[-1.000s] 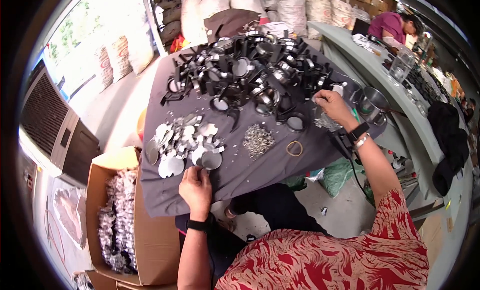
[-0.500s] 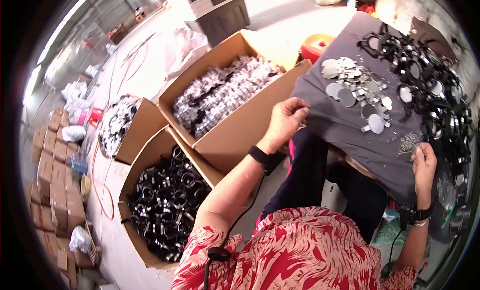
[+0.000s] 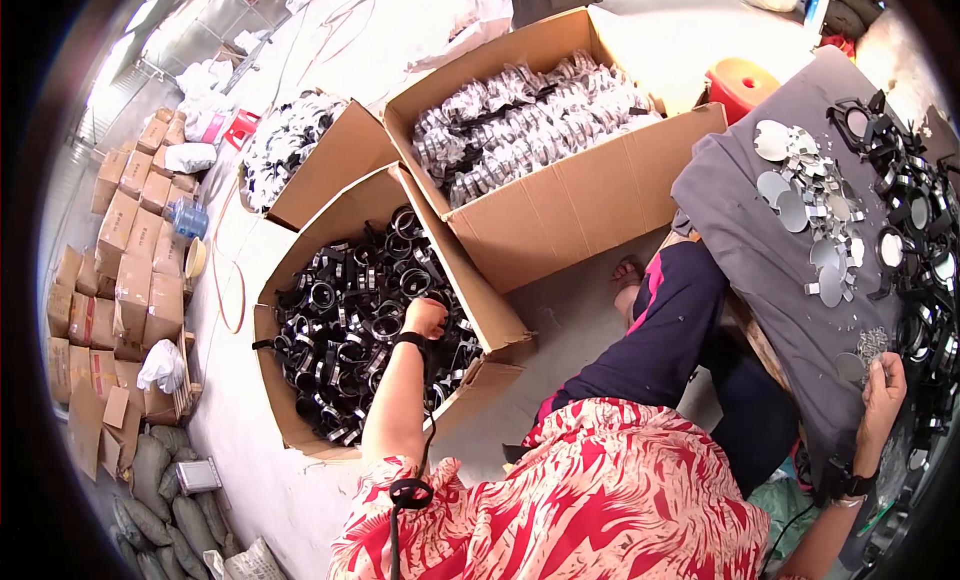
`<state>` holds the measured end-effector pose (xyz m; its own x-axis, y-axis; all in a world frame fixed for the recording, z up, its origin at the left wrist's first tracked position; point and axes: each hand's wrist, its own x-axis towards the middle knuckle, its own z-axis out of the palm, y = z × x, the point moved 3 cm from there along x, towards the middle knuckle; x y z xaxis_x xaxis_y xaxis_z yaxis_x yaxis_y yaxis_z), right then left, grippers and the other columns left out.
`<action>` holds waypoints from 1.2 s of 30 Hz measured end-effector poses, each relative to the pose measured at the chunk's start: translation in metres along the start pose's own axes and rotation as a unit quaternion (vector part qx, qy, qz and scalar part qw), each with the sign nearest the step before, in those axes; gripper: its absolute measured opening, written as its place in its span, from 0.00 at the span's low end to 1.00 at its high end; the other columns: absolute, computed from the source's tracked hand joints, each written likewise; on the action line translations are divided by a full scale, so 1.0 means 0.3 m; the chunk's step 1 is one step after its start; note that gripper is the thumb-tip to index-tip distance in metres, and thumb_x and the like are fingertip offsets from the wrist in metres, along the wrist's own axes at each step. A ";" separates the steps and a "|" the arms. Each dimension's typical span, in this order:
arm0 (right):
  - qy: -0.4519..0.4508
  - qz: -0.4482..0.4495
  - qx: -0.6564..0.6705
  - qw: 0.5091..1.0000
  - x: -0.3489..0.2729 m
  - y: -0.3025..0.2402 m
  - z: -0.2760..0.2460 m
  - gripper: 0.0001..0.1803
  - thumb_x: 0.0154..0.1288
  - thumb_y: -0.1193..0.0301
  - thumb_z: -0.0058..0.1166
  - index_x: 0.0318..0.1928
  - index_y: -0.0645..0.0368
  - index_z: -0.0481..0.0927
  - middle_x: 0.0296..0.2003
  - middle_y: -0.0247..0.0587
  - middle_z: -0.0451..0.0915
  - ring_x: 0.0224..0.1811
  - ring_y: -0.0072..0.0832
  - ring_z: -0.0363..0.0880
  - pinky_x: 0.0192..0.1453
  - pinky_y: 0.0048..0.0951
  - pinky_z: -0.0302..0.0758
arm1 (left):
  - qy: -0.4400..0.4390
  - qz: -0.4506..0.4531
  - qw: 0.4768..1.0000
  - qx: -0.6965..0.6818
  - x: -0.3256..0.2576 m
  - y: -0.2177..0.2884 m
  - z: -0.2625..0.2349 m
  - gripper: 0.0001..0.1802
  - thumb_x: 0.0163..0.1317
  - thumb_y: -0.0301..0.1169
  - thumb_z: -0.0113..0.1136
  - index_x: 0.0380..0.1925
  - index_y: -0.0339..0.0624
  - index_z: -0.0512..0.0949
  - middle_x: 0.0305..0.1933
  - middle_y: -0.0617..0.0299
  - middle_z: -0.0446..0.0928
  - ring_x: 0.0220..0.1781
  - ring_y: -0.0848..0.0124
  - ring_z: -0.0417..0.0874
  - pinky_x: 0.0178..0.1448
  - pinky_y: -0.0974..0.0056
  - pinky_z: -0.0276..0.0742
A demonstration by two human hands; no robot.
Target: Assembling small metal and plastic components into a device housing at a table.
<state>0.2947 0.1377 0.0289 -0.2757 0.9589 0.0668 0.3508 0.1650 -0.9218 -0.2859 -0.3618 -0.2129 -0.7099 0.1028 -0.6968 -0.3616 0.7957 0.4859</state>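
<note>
My left hand [image 3: 426, 318] is down in an open cardboard box among many black ring-shaped parts [image 3: 345, 332], some with shiny metal bands. Its fingers are curled, and what they hold, if anything, is hidden. At the near right edge of the grey-covered table [image 3: 745, 195], the fingers of my right hand [image 3: 885, 385] are pressed together beside a small heap of tiny metal pieces [image 3: 873, 340]. A grey disc [image 3: 850, 367] lies right by those fingertips. Farther back is a pile of silvery and white discs [image 3: 825, 265] with tabs.
Black ring assemblies [image 3: 915, 215] crowd the table's right side. Behind the left box stand a larger carton [image 3: 570, 225] of clear-wrapped parts and a smaller carton [image 3: 325, 165]. A red stool [image 3: 740, 88] stands beyond the table. Stacked cartons [image 3: 130, 280] line the far left.
My left hand has moved from beside the table's left edge, down and left into the box of black rings. The view has turned left. My right hand stays by the tiny metal pieces.
</note>
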 end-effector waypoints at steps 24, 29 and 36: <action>-0.055 -0.093 -0.139 0.984 -0.072 -0.283 0.087 0.03 0.52 0.79 0.52 0.25 0.67 0.74 0.19 0.35 0.74 0.23 0.18 0.70 0.30 0.22 0.66 | 0.056 -0.123 0.963 -0.234 0.106 -0.236 0.022 0.10 0.45 0.24 0.69 0.22 0.28 0.78 0.26 0.47 0.79 0.26 0.53 0.83 0.26 0.49 0.82; -0.032 -0.122 -0.145 0.981 -0.093 -0.260 0.064 0.03 0.50 0.80 0.52 0.24 0.67 0.73 0.18 0.36 0.74 0.23 0.18 0.70 0.30 0.23 0.66 | 0.013 -0.061 0.993 0.095 -0.057 -0.046 -0.006 0.06 0.53 0.26 0.63 0.26 0.32 0.81 0.34 0.51 0.82 0.33 0.57 0.85 0.33 0.53 0.83; -0.061 -0.123 -0.124 0.983 -0.131 -0.246 0.016 0.02 0.51 0.81 0.52 0.24 0.67 0.73 0.18 0.38 0.74 0.23 0.20 0.71 0.30 0.24 0.67 | 0.150 0.115 0.932 0.309 0.146 -0.222 -0.184 0.06 0.46 0.23 0.59 0.25 0.34 0.82 0.30 0.46 0.82 0.29 0.56 0.85 0.32 0.58 0.80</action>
<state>0.2754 0.0868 0.0925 -0.4792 0.8510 0.2151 0.4638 0.4536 -0.7611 -0.3263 -0.4435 -0.2467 -0.8965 0.2145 -0.3877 0.1719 0.9749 0.1418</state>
